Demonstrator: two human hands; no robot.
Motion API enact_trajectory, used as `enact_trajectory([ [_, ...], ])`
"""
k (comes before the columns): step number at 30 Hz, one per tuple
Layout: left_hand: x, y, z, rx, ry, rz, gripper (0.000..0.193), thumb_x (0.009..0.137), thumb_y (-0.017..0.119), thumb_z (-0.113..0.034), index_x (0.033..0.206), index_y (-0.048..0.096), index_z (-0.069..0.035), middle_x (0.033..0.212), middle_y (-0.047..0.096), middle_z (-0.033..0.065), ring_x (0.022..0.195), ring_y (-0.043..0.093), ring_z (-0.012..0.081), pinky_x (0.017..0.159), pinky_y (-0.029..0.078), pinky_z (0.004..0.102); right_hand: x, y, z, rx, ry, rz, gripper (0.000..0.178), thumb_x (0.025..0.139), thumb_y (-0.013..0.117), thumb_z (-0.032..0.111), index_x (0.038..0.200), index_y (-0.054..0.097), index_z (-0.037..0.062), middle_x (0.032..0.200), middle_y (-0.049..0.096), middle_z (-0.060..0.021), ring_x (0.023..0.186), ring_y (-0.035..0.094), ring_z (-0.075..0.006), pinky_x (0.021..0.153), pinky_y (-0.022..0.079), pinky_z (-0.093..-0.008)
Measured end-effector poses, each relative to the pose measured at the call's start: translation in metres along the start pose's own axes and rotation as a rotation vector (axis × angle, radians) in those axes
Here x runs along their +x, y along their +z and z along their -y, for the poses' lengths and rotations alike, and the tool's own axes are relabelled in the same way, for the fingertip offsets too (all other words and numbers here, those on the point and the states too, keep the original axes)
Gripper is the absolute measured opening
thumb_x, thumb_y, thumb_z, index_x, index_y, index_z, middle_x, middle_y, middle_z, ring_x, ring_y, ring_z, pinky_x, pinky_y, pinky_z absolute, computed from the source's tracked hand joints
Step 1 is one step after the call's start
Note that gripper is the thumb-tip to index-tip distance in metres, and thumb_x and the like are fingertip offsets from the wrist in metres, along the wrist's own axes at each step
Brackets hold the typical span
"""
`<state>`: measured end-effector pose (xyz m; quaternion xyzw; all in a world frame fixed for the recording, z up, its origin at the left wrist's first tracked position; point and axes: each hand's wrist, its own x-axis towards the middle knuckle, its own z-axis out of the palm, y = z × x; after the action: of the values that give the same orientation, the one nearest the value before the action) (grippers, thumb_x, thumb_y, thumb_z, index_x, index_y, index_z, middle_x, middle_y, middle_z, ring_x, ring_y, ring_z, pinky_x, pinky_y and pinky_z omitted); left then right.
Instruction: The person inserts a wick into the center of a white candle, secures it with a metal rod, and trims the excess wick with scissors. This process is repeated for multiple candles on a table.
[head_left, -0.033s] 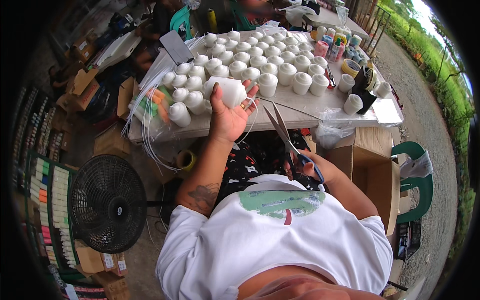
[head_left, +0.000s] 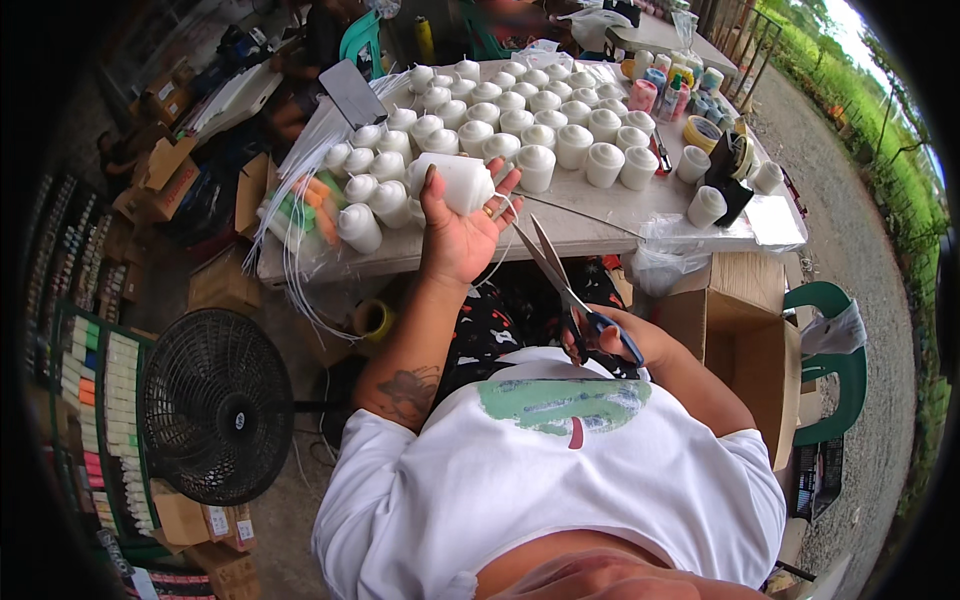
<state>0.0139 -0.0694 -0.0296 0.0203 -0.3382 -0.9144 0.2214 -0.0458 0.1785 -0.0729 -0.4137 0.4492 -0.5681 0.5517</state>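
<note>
Seen from above, left to right. Far to the left of the hands, a black floor fan (head_left: 215, 405) stands on the ground beside cardboard boxes. Nearer, to the left of the left hand, a bundle of thin white strings (head_left: 290, 235) hangs over the edge of the table (head_left: 600, 225), next to a few orange and green sticks in a clear bag (head_left: 305, 205). The left hand (head_left: 462, 225) is raised over the near table edge, palm toward the wearer, its fingers wrapped around a white candle (head_left: 455, 180) lying on its side; a white wick strand trails down from it past the palm. Beyond and on both sides of this hand, rows of upright white candles (head_left: 540, 130) cover the tabletop. Below and to the right, close to the white shirt, the right hand (head_left: 605, 340) grips blue-handled scissors (head_left: 565, 285), the blades parted and pointing up toward the left hand. Right of the right hand sits an open cardboard box (head_left: 740, 320); beyond it is a green plastic chair (head_left: 835, 360). Above these, rolls of tape (head_left: 705, 130) lie on the far right of the table.
</note>
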Motion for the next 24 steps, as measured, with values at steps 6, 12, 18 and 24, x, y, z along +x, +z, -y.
enact_trajectory([
  [6,-0.001,-0.003,0.001,0.023,0.008,0.008,0.073,0.070,0.057,-0.077,0.120,0.048,-0.025,0.128,0.053,0.0049,0.124,0.045,0.0285,0.092,0.034,0.0416,0.030,-0.002,-0.004,0.093,0.003,-0.079,0.065,0.084,0.052,0.069,0.103,0.053,0.0066,0.089,0.057,-0.0032,0.078,0.057,-0.0115,0.068,0.044,-0.0238],
  [12,0.000,-0.031,0.000,0.022,-0.024,0.055,0.073,0.075,0.054,-0.076,0.124,0.050,-0.021,0.136,0.049,0.0111,0.118,0.052,0.0352,0.092,0.042,0.0484,0.044,0.002,0.020,-0.054,-0.045,-0.078,0.050,0.093,0.049,0.056,0.100,0.053,0.0071,0.086,0.056,-0.0029,0.074,0.056,-0.0105,0.065,0.043,-0.0239],
  [18,-0.010,-0.024,-0.003,-0.034,-0.068,0.146,0.080,0.078,0.049,-0.077,0.130,0.045,-0.016,0.138,0.045,0.0126,0.123,0.047,0.0434,0.094,0.044,0.0591,0.045,0.007,0.031,-0.176,0.010,-0.155,0.040,0.096,0.050,0.047,0.099,0.054,0.0071,0.086,0.055,-0.0013,0.073,0.055,-0.0104,0.066,0.043,-0.0237],
  [24,-0.014,-0.016,-0.003,-0.097,-0.056,0.250,0.094,0.076,0.048,-0.079,0.138,0.035,-0.009,0.139,0.041,0.0188,0.125,0.041,0.0501,0.099,0.038,0.0671,0.044,0.004,0.035,-0.187,-0.004,-0.134,0.042,0.095,0.052,0.048,0.098,0.055,0.0068,0.087,0.054,-0.0008,0.073,0.055,-0.0099,0.066,0.043,-0.0234],
])
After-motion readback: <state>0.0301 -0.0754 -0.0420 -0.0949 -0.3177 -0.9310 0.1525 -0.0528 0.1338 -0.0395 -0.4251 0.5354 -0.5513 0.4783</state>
